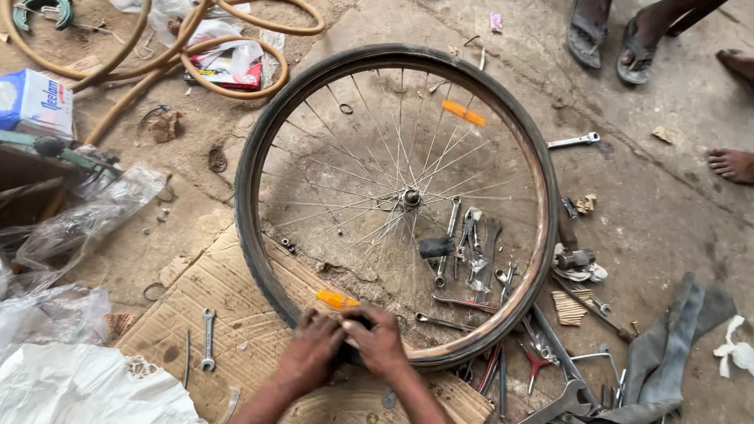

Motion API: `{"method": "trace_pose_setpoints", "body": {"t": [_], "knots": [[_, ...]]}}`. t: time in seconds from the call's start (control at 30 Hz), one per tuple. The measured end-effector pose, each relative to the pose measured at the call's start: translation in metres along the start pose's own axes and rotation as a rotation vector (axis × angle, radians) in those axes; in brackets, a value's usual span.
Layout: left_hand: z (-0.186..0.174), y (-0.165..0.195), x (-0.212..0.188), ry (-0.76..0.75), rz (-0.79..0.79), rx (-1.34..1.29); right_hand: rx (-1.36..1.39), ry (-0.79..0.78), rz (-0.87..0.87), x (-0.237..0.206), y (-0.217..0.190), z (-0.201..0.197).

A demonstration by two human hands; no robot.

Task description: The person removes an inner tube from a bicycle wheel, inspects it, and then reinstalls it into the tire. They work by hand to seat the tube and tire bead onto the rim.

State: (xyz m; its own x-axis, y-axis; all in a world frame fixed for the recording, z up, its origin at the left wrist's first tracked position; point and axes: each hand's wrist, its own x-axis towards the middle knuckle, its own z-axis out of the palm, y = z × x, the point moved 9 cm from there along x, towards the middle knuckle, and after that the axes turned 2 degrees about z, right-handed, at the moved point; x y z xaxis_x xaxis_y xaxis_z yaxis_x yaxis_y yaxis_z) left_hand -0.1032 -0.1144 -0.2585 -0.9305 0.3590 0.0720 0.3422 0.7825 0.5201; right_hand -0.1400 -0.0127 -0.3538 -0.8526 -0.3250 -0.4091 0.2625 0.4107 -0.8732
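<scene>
1. Both hands are pressed together on the near edge of the bike wheel [397,200]: left hand [312,348] and right hand [380,339] are side by side, fingers clamped over the black tyre [253,169] at the rim.
2. Wheel lies flat on the ground, its near edge over a sheet of cardboard [243,314]; an orange reflector [337,299] sits just by the fingers.
3. Spanners and pliers [471,243] lie under the spokes, and one spanner [208,338] rests on the cardboard to the left.
4. Further out, a tan hose [196,47] is coiled, and other people's feet [620,35] are at the top.
</scene>
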Motion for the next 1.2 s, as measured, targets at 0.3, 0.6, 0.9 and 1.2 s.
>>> {"method": "trace_pose_setpoints", "body": {"t": [0.3,0.6,0.9,1.2], "knots": [[-0.015,-0.057,0.000,-0.468,-0.183,0.074,-0.243,-0.087,0.038,0.000,0.004,0.040],[-0.034,-0.120,-0.088,0.728,-1.290,-0.515,-0.405,-0.441,0.134,0.000,0.042,0.033],[0.028,-0.103,-0.079,0.674,-1.308,-1.281,-0.097,-0.567,0.231,-0.010,0.039,0.030],[0.002,-0.097,-0.057,0.701,-0.960,-1.720,-0.611,-0.636,-0.033,-0.015,-0.057,0.030]]}}
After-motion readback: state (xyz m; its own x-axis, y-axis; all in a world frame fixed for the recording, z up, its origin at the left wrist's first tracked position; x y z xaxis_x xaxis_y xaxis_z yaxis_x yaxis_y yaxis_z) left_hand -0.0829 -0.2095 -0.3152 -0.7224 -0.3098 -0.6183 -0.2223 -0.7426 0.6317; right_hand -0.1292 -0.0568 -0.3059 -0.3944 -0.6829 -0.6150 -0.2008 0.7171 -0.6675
